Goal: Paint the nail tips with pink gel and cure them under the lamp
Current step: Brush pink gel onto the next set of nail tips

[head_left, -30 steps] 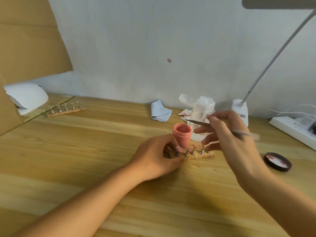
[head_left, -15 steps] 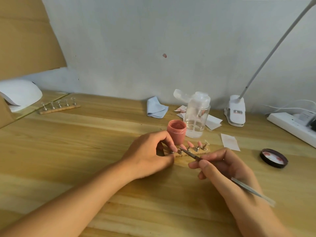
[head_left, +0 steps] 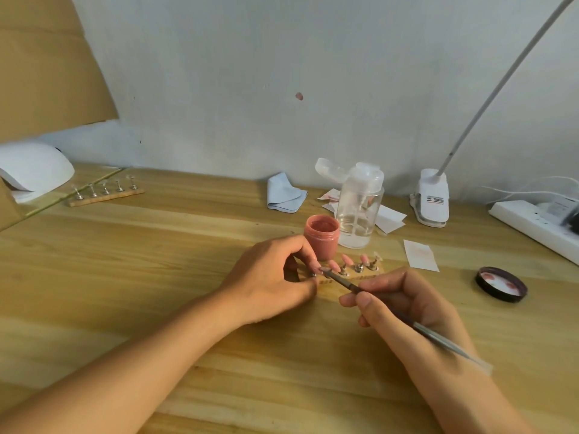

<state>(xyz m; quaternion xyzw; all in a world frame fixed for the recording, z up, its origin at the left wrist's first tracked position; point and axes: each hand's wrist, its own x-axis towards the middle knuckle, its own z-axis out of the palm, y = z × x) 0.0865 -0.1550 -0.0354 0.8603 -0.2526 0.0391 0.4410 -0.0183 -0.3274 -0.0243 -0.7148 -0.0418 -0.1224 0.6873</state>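
Observation:
A small wooden holder with several nail tips on metal stands lies mid-table; three tips look pink, the rightmost one is clear. My left hand pinches the leftmost stand at the holder's left end. My right hand grips a thin brush, and its tip touches that leftmost nail tip. Just behind the holder stands an open jar of pink gel. The white curing lamp sits at the far left edge.
A second wooden holder with clear tips lies near the curing lamp. A clear pump bottle, a blue cloth, paper wipes, the jar's black lid, a clip desk lamp and a power strip stand around.
My right hand came down from above the gel jar toward me and brought the brush tip onto the leftmost nail tip. My left hand stays on the holder's left end.

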